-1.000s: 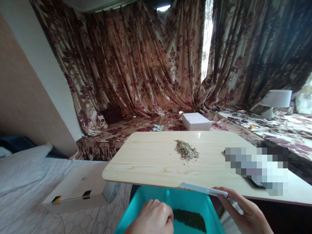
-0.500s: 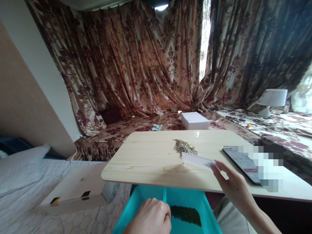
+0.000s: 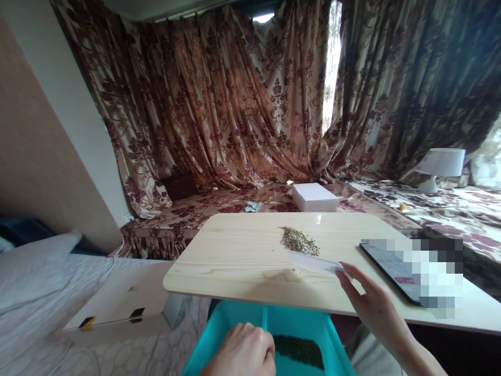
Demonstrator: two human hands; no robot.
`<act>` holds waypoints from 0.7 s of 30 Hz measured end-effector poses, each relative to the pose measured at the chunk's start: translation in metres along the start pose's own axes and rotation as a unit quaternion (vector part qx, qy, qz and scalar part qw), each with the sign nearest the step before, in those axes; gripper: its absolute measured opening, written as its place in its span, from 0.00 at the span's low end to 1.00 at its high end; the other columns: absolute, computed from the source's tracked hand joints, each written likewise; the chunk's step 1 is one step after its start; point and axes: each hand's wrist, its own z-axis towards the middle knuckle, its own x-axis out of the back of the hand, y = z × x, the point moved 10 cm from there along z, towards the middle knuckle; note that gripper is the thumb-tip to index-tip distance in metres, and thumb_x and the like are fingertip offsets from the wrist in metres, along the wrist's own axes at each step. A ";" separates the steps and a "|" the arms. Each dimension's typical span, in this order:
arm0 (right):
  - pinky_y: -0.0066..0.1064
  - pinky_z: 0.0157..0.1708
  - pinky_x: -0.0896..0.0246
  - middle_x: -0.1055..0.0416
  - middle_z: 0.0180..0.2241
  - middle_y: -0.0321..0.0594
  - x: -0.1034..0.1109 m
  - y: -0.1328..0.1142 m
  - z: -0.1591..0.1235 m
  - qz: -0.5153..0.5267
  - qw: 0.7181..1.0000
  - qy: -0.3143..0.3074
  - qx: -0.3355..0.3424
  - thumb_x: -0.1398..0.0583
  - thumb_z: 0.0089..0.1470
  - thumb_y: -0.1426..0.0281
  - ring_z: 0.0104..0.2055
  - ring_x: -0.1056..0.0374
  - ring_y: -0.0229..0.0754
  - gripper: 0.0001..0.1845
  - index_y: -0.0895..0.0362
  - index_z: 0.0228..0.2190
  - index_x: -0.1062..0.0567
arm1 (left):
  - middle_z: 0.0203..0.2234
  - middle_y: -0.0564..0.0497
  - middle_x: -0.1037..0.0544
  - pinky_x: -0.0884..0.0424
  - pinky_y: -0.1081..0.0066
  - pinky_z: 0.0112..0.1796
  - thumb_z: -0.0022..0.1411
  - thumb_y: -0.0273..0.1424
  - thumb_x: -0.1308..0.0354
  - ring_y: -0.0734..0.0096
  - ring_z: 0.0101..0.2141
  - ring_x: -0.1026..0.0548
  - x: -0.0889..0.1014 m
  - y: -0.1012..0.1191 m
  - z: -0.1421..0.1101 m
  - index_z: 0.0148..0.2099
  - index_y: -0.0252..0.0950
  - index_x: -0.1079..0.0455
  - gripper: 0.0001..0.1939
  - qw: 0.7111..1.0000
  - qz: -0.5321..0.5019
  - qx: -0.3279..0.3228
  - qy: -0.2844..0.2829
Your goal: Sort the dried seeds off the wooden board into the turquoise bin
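My right hand [image 3: 373,300] pinches the near end of a thin white card [image 3: 313,262], held slanted low over the light wooden tabletop [image 3: 223,250]. The card's far edge is just on my side of a loose pile of small greenish-brown grains [image 3: 298,241]. A few stray grains lie below the card. Under the table's near edge, a teal divided bin [image 3: 334,342] has a layer of dark green grains [image 3: 299,352] in its right compartment. Above the left compartment is my left hand [image 3: 246,347], its fingers curled closed; what they hold, if anything, is hidden.
A phone [image 3: 387,269], partly blurred out, lies at the table's right. Behind the table are a white box [image 3: 315,196] and a small grey cloth [image 3: 252,207]. To the left, a white case [image 3: 117,295] rests on the bed. A lamp [image 3: 442,163] stands far right.
The card has drawn slightly toward me, leaving a little more of the pile's near side showing. My left hand stays closed over the bin. The view has shifted slightly.
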 end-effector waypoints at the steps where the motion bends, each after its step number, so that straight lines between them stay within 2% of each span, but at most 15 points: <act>1: 0.31 0.28 0.25 0.18 0.33 0.41 0.000 0.000 0.000 0.000 1.000 0.002 -0.001 0.44 0.57 0.57 0.31 0.21 0.46 0.16 0.53 0.35 0.20 | 0.42 0.44 0.22 0.35 0.63 0.48 0.61 0.27 0.54 0.55 0.46 0.28 0.000 0.000 0.000 0.42 0.37 0.23 0.18 1.000 0.002 0.000 -0.001; 9: 0.30 0.33 0.25 0.18 0.32 0.39 -0.004 -0.004 -0.005 0.009 1.000 -0.016 0.021 0.43 0.57 0.59 0.29 0.21 0.44 0.14 0.52 0.35 0.20 | 0.43 0.44 0.22 0.36 0.63 0.48 0.60 0.26 0.54 0.55 0.47 0.29 0.001 0.003 -0.002 0.43 0.37 0.23 0.18 1.000 0.010 0.004 -0.009; 14: 0.29 0.33 0.25 0.18 0.33 0.40 0.003 -0.006 -0.006 0.020 0.999 0.008 0.037 0.42 0.57 0.60 0.30 0.21 0.44 0.14 0.53 0.36 0.21 | 0.42 0.43 0.22 0.35 0.64 0.48 0.60 0.27 0.53 0.55 0.47 0.28 0.000 0.002 -0.001 0.44 0.37 0.22 0.18 1.000 0.003 0.006 -0.025; 21: 0.31 0.34 0.24 0.18 0.32 0.40 0.004 -0.007 -0.007 0.018 0.999 0.000 0.033 0.43 0.57 0.59 0.30 0.21 0.45 0.14 0.52 0.35 0.20 | 0.43 0.42 0.23 0.36 0.63 0.49 0.60 0.27 0.54 0.55 0.48 0.29 0.004 0.003 -0.002 0.43 0.37 0.23 0.18 1.000 0.005 -0.002 -0.004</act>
